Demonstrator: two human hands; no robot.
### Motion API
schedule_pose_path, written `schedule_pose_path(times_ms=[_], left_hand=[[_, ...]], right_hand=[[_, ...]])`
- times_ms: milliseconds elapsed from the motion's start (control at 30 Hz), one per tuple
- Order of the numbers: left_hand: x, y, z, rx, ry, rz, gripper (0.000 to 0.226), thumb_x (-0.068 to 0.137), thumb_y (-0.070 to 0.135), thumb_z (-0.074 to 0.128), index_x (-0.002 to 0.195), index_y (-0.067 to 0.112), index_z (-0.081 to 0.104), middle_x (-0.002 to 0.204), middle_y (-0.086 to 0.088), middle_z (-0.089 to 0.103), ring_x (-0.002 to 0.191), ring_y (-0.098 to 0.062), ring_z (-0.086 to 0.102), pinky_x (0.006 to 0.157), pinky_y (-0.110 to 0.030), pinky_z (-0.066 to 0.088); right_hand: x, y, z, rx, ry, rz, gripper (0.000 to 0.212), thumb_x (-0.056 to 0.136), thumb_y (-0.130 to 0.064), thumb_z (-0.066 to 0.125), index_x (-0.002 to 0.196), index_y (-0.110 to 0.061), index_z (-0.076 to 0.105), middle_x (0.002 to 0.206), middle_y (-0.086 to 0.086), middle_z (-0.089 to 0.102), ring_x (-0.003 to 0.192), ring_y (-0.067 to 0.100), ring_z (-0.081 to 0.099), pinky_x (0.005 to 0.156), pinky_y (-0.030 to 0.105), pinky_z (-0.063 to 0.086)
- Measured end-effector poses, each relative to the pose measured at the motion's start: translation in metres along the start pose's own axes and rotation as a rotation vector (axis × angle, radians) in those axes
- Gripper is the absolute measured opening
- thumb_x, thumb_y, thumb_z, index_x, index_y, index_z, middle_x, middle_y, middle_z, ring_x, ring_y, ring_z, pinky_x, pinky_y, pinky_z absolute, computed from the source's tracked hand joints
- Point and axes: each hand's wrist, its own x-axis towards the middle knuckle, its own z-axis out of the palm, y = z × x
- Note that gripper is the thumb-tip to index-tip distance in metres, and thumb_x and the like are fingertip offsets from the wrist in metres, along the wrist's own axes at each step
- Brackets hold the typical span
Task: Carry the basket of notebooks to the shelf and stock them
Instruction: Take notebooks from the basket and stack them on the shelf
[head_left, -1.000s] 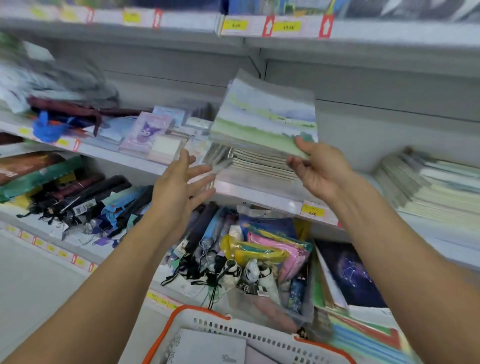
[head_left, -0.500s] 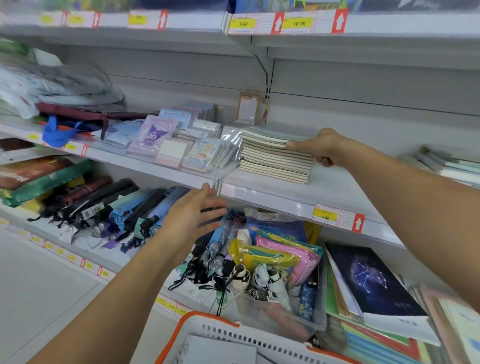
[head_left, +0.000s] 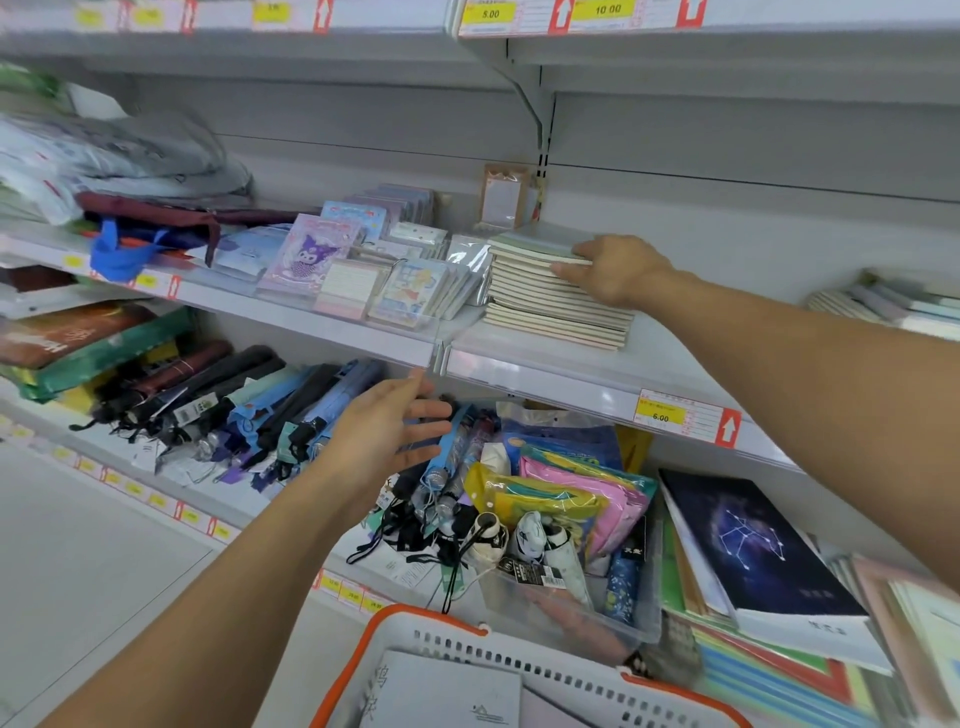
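Note:
A stack of thin notebooks (head_left: 550, 306) lies on the middle shelf (head_left: 571, 374). My right hand (head_left: 615, 267) rests on the stack's right side, fingers pressed flat against the top few notebooks. My left hand (head_left: 387, 428) hovers open below the shelf edge, fingers spread, holding nothing. At the bottom of the view is the white basket with an orange rim (head_left: 467, 649); a grey notebook (head_left: 447, 696) lies inside it.
Small character notepads (head_left: 363, 270) fill the shelf left of the stack. Folded umbrellas (head_left: 234, 410) and a clear bin of pouches (head_left: 566, 519) crowd the lower shelf. A dark constellation notebook (head_left: 753, 540) lies lower right. More notebooks (head_left: 883, 306) sit far right.
My right hand set the tilted bundle of notebooks down flat on the stack and now presses on its side. My left hand dropped below the shelf edge.

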Motion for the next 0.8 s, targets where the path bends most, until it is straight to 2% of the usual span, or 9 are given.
schedule_pose_path(times_ms=[100, 200, 267, 433, 500, 533, 567, 700, 800], left_hand=[[0.003, -0.001, -0.001, 0.008, -0.004, -0.007, 0.03, 0.099, 0.041, 0.05, 0.11, 0.016, 0.064, 0.102, -0.005, 0.074, 0.094, -0.021, 0.072, 0.081, -0.037, 0.058], [0.004, -0.002, -0.002, 0.015, -0.007, -0.009, 0.031, 0.099, 0.041, 0.05, 0.11, 0.016, 0.064, 0.102, -0.005, 0.074, 0.093, -0.02, 0.072, 0.081, -0.036, 0.058], [0.004, -0.003, -0.003, 0.015, -0.006, -0.015, 0.03, 0.099, 0.04, 0.05, 0.109, 0.016, 0.065, 0.101, -0.005, 0.074, 0.093, -0.02, 0.072, 0.082, -0.037, 0.058], [0.004, -0.005, -0.003, 0.025, -0.012, -0.021, 0.029, 0.099, 0.04, 0.051, 0.109, 0.017, 0.065, 0.099, -0.005, 0.075, 0.092, -0.021, 0.072, 0.083, -0.039, 0.058], [0.005, -0.006, -0.004, 0.026, -0.017, -0.013, 0.028, 0.098, 0.039, 0.051, 0.109, 0.018, 0.065, 0.098, -0.004, 0.075, 0.093, -0.02, 0.072, 0.082, -0.038, 0.058], [0.006, -0.006, -0.005, 0.023, -0.015, -0.01, 0.027, 0.098, 0.039, 0.052, 0.109, 0.018, 0.065, 0.098, -0.004, 0.075, 0.093, -0.02, 0.072, 0.083, -0.038, 0.058], [0.008, -0.006, -0.005, 0.017, -0.013, -0.009, 0.027, 0.098, 0.039, 0.051, 0.109, 0.018, 0.065, 0.099, -0.005, 0.075, 0.093, -0.021, 0.072, 0.084, -0.039, 0.058], [0.011, -0.006, -0.003, 0.007, -0.014, -0.012, 0.026, 0.099, 0.038, 0.051, 0.108, 0.018, 0.064, 0.097, -0.004, 0.075, 0.093, -0.02, 0.071, 0.085, -0.039, 0.057], [0.013, -0.008, -0.001, 0.013, -0.019, -0.021, 0.025, 0.098, 0.038, 0.052, 0.106, 0.018, 0.065, 0.095, -0.004, 0.075, 0.092, -0.021, 0.072, 0.086, -0.04, 0.057]], right_hand=[[0.001, 0.002, 0.007, 0.088, 0.129, 0.065, 0.066, 0.091, -0.066, 0.051, 0.125, -0.011, 0.065, 0.125, 0.013, 0.065, 0.114, 0.033, 0.058, 0.093, 0.04, 0.049], [0.001, 0.002, 0.009, 0.051, 0.225, 0.098, 0.064, 0.088, -0.066, 0.056, 0.104, -0.006, 0.071, 0.101, 0.013, 0.07, 0.093, 0.033, 0.063, 0.08, 0.039, 0.054], [0.004, 0.002, 0.008, 0.048, 0.212, 0.089, 0.062, 0.087, -0.065, 0.058, 0.096, -0.005, 0.07, 0.094, 0.013, 0.069, 0.088, 0.032, 0.064, 0.075, 0.038, 0.054], [0.01, -0.002, -0.006, -0.118, 0.006, 0.011, 0.063, 0.095, -0.062, 0.044, 0.133, -0.012, 0.051, 0.129, 0.013, 0.058, 0.115, 0.035, 0.054, 0.094, 0.042, 0.045], [0.014, -0.011, -0.011, -0.269, -0.057, 0.034, 0.069, 0.093, -0.07, 0.039, 0.146, -0.026, 0.038, 0.144, 0.007, 0.049, 0.13, 0.036, 0.046, 0.108, 0.066, 0.026], [0.018, -0.018, -0.012, -0.294, -0.069, 0.01, 0.071, 0.092, -0.073, 0.037, 0.15, -0.034, 0.031, 0.151, 0.005, 0.042, 0.137, 0.036, 0.04, 0.108, 0.074, 0.015], [0.023, -0.026, -0.011, -0.261, -0.077, -0.055, 0.071, 0.092, -0.073, 0.036, 0.153, -0.038, 0.025, 0.157, 0.003, 0.036, 0.143, 0.034, 0.033, 0.109, 0.074, 0.01], [0.047, -0.052, 0.004, 0.002, -0.154, -0.334, 0.057, 0.105, -0.048, 0.032, 0.157, -0.027, 0.022, 0.163, 0.003, 0.024, 0.149, 0.027, 0.023, 0.122, 0.041, 0.017], [0.061, -0.056, 0.018, 0.045, -0.15, -0.352, 0.046, 0.107, -0.039, 0.03, 0.147, -0.02, 0.041, 0.153, 0.007, 0.042, 0.14, 0.029, 0.038, 0.116, 0.038, 0.029]])
